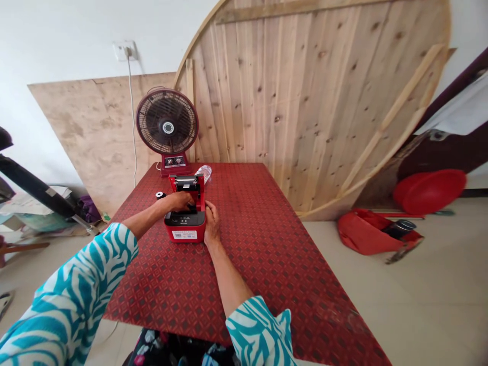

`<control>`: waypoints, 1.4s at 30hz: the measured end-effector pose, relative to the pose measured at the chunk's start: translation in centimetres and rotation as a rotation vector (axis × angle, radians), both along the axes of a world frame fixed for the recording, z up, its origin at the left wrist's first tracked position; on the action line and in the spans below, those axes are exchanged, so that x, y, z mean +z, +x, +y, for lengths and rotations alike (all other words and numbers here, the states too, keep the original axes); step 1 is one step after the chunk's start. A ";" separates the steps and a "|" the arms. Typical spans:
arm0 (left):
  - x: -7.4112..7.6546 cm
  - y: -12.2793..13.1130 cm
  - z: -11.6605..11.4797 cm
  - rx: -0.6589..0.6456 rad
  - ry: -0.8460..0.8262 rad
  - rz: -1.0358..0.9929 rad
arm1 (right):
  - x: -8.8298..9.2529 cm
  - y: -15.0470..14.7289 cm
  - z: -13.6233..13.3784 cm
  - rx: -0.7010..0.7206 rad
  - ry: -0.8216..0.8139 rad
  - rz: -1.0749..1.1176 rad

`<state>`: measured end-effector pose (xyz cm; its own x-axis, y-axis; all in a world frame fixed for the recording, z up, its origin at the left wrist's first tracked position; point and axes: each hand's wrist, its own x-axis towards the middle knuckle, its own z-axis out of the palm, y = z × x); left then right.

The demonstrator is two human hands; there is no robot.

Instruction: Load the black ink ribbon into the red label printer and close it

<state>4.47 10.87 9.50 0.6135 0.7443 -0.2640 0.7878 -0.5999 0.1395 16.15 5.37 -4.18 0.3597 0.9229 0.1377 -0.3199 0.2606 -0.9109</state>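
A red and black label printer (185, 218) stands on the table with its lid (186, 182) raised, showing a roller inside. My left hand (182, 201) reaches into its open bay from the left; the fingers are bent downward, and their tips and anything in them are hidden. My right hand (212, 222) grips the printer's right side, thumb toward me and fingers along the side wall. A small black roll with a white end (160, 195) sits just left of the printer, partly behind my left forearm. A clear plastic bottle (205, 173) lies behind the lid.
A dark red fan (168, 124) stands at the table's back left. The table (267, 244) has a red patterned cover. Behind it leans a large round wooden board (285, 101). On the floor at right are a red bag (356, 234) and a red basin (430, 190).
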 end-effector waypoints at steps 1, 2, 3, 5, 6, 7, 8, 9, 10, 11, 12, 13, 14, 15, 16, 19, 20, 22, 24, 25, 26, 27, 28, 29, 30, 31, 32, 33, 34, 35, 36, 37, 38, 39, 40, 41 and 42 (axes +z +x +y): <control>-0.1 -0.1 0.1 -0.011 -0.014 -0.004 | 0.0 0.0 0.0 -0.001 -0.003 0.000; -0.1 -0.2 0.1 -0.024 -0.026 -0.026 | 0.0 0.0 0.0 -0.003 -0.003 0.000; 0.0 -0.5 0.1 -0.033 -0.037 -0.070 | -0.1 0.0 0.1 -0.008 0.000 0.001; 0.3 -1.5 -0.5 -0.008 -0.029 -0.231 | -0.3 0.0 0.2 -0.013 0.013 0.000; 0.4 -2.0 -1.1 0.029 -0.005 -0.328 | -0.3 0.0 0.2 -0.015 0.020 0.000; 0.6 -2.6 -1.8 0.077 0.028 -0.411 | -0.3 0.0 0.3 -0.016 0.023 0.000; 0.8 -3.1 -2.6 0.130 0.066 -0.474 | -0.3 0.0 0.3 -0.015 0.023 0.001; 0.9 -3.6 -3.6 0.166 0.094 -0.510 | -0.2 0.0 0.2 -0.014 0.020 0.002; 0.9 -4.0 -4.5 0.183 0.104 -0.532 | -0.1 0.1 0.2 -0.011 0.014 0.003; 0.8 -4.4 -5.5 0.177 0.111 -0.557 | 0.0 0.1 0.1 -0.007 0.008 0.006; 0.7 -4.6 -6.3 0.155 0.115 -0.577 | 0.1 0.1 0.0 -0.002 0.001 0.011; 0.5 -4.7 -7.0 0.131 0.124 -0.599 | 0.2 0.2 0.0 0.004 -0.004 0.016; 0.2 -4.7 -7.5 0.109 0.140 -0.621 | 0.3 0.2 -0.1 0.008 -0.005 0.021; -0.2 -4.7 -7.8 0.093 0.159 -0.640 | 0.3 0.2 -0.1 0.011 -0.005 0.025; -0.6 -4.7 -7.9 0.083 0.181 -0.655 | 0.3 0.2 -0.1 0.013 -0.003 0.027; -1.6 -4.6 -7.3 0.038 0.238 -0.672 | -0.1 0.3 0.1 0.014 -0.002 0.021; -1.8 -4.6 -7.1 0.010 0.266 -0.670 | -0.2 0.2 0.1 0.016 -0.004 0.019; -2.1 -4.6 -6.7 -0.052 0.342 -0.656 | -0.4 0.2 0.3 0.017 -0.004 0.018; -2.1 -4.7 -6.7 -0.094 0.436 -0.625 | -0.5 0.2 0.4 0.008 0.003 0.021; -2.1 -4.6 -6.9 -0.105 0.482 -0.608 | -0.5 0.1 0.4 0.003 0.006 0.026; -2.1 -4.6 -7.3 -0.113 0.521 -0.593 | -0.4 0.1 0.3 -0.001 0.007 0.032; -2.1 -4.6 -7.8 -0.119 0.555 -0.583 | -0.3 0.1 0.2 -0.002 0.008 0.040; -2.1 -4.5 -8.3 -0.126 0.578 -0.578 | -0.2 0.1 0.2 0.002 0.009 0.049; -2.1 -4.5 -8.8 -0.135 0.590 -0.577 | -0.1 0.1 0.1 0.006 0.008 0.057; -2.2 -4.5 -9.3 -0.142 0.593 -0.578 | 0.1 0.1 0.0 0.010 0.007 0.061; -2.4 -4.5 -9.8 -0.145 0.594 -0.581 | 0.2 0.1 -0.1 0.010 0.004 0.063; -2.6 -4.5 -10.1 -0.144 0.594 -0.585 | 0.3 0.1 -0.1 0.007 -0.003 0.063; -2.9 -4.5 -10.4 -0.142 0.600 -0.591 | 0.4 0.2 -0.2 0.004 -0.011 0.061; -3.2 -4.5 -10.6 -0.140 0.610 -0.599 | 0.5 0.2 -0.2 -0.001 -0.018 0.056; -3.5 -4.5 -10.8 -0.138 0.629 -0.614 | 0.5 0.2 -0.2 -0.004 -0.024 0.051; -3.9 -4.5 -10.9 -0.139 0.652 -0.632 | 0.5 0.3 -0.2 -0.004 -0.027 0.047; -4.2 -4.5 -11.1 -0.139 0.672 -0.649 | 0.5 0.3 -0.2 -0.003 -0.028 0.042; -4.5 -4.4 -11.2 -0.134 0.693 -0.666 | 0.5 0.3 -0.2 0.000 -0.028 0.036; -4.8 -4.3 -11.3 -0.125 0.714 -0.684 | 0.4 0.4 -0.3 0.004 -0.028 0.031; -5.1 -4.2 -11.5 -0.116 0.737 -0.702 | 0.4 0.4 -0.4 0.007 -0.030 0.026; -5.4 -4.1 -11.6 -0.108 0.761 -0.719 | 0.3 0.4 -0.5 0.010 -0.034 0.018; -5.8 -4.0 -11.7 -0.105 0.787 -0.738 | 0.2 0.5 -0.5 0.010 -0.039 0.017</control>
<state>0.45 -0.84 3.71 0.4958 0.4778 0.7252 0.6069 -0.7879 0.1042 16.69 4.89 -4.00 0.3526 0.9309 0.0956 -0.3374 0.2218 -0.9149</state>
